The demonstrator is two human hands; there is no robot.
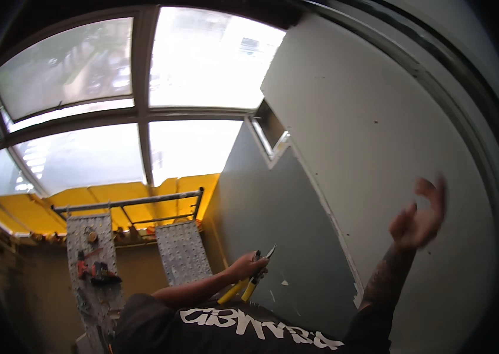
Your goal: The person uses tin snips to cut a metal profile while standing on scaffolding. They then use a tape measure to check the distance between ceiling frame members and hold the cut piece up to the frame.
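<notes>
My left hand [246, 267] is wrapped round a pair of tin snips with yellow handles [249, 290]. The blades point up and away, close to the grey wall panel [279, 218]. Raised at the right, my right hand [419, 223] is in front of the white wall board [373, 153], its fingers curved and apart with nothing in them. Motion smears that hand a little, and I cannot tell whether it touches the board. Several small dark dots mark the board's face. Its lower edge runs ragged along the grey panel.
Two perforated metal scaffold planks [181, 253] lie at the left, beside a metal guard rail [131, 202]. A red and black cordless drill [97, 272] and a tape roll [92, 237] rest on one plank. Yellow sheeting [108, 193] hangs below large windows [84, 153]. A notch opening [270, 131] cuts into the wall.
</notes>
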